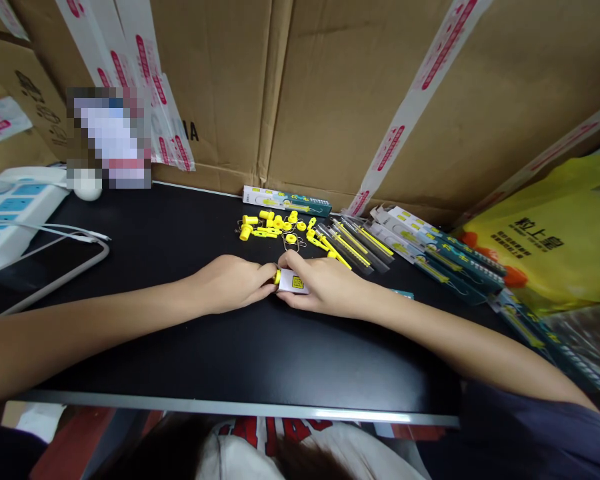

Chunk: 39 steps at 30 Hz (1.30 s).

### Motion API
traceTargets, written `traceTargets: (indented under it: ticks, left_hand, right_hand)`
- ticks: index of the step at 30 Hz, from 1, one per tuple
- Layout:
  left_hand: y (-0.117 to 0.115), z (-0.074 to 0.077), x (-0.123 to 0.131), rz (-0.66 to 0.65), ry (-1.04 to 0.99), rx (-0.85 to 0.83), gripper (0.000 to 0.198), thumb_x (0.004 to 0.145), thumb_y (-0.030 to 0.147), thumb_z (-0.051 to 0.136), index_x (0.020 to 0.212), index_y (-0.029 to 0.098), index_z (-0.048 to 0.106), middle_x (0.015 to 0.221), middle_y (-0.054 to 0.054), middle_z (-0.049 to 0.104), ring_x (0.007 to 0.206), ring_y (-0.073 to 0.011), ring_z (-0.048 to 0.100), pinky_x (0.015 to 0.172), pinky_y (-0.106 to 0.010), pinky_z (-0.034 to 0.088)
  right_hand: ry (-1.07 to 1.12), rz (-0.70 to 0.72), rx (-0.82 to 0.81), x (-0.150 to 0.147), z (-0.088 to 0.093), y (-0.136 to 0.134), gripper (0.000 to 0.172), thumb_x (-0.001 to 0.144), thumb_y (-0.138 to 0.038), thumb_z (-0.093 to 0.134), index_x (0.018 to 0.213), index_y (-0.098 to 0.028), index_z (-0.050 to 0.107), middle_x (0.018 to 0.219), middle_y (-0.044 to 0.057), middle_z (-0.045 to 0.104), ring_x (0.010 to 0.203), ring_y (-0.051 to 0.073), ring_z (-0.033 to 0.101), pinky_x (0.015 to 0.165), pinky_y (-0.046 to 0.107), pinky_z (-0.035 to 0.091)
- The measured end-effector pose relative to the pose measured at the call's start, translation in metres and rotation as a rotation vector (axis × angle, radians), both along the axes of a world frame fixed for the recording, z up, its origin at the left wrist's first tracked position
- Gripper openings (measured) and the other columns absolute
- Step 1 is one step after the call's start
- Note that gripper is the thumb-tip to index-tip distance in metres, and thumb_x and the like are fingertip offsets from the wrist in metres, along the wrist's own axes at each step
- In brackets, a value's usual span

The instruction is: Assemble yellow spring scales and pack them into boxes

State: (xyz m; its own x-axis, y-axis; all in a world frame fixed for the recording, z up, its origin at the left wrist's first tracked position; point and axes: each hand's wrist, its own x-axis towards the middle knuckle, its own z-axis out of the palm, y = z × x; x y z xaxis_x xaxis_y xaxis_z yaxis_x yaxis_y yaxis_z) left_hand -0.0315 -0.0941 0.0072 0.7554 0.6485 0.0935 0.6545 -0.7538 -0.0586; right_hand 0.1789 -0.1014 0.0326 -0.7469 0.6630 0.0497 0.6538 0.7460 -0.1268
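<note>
Over the black table, my right hand (330, 283) is closed around a slim printed box (294, 282). The white end of this box, with a yellow square logo, points left, and a bit of its teal part shows beyond my wrist. My left hand (237, 283) pinches a small yellow plastic piece (277, 276) at the white end; whether the piece is partly inside the box cannot be seen. Just behind my hands lie several loose yellow caps and clips (275, 223) with thin bent wires. Clear sleeves with yellow sticks (357, 240) lie to their right.
Several matching printed boxes (440, 253) are piled at right, beside a yellow plastic bag (545, 233). Another such box (286, 200) lies against the large cardboard cartons (360, 87) behind. A white power strip (20, 207) and cables (75, 233) occupy the left.
</note>
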Motion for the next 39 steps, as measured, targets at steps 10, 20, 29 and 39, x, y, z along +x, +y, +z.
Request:
traceTargets:
  ticks: [10,20,29,39]
  left_hand:
    - [0.007,-0.002,-0.004,-0.024,-0.17,0.032,0.023,0.098,0.036,0.039,0.091,0.019,0.053,0.077,-0.001,0.07,0.066,-0.0156,0.067,0.052,-0.023,0.033]
    - [0.009,-0.01,-0.007,-0.193,-0.246,0.052,0.025,0.098,0.036,0.044,0.088,0.02,0.059,0.077,0.002,0.068,0.068,-0.0129,0.064,0.055,-0.023,0.033]
    - [0.008,-0.01,-0.006,-0.193,-0.231,0.012,0.021,0.096,0.036,0.047,0.09,0.02,0.059,0.078,0.003,0.07,0.067,-0.0132,0.065,0.055,-0.024,0.032]
    - [0.009,-0.011,-0.006,-0.241,-0.173,0.032,0.028,0.099,0.034,0.04,0.091,0.021,0.063,0.083,0.002,0.072,0.072,-0.0132,0.066,0.056,-0.024,0.033]
  right_hand:
    - [0.038,-0.037,-0.044,0.003,0.006,0.003,0.033,0.088,-0.04,0.054,0.11,-0.019,0.042,0.094,0.008,0.071,0.072,0.022,0.067,0.06,0.027,0.04]
    - [0.01,0.036,-0.195,0.006,0.004,0.007,0.036,0.089,-0.046,0.057,0.11,-0.02,0.043,0.09,0.006,0.068,0.072,0.021,0.065,0.059,0.025,0.038]
    - [-0.001,0.042,-0.221,0.005,0.002,0.009,0.049,0.076,-0.043,0.074,0.107,-0.022,0.043,0.096,0.005,0.068,0.082,0.024,0.067,0.063,0.026,0.039]
    - [-0.03,0.055,-0.164,0.003,0.004,0.005,0.037,0.079,-0.039,0.067,0.103,-0.022,0.045,0.088,0.003,0.068,0.074,0.021,0.065,0.059,0.025,0.034]
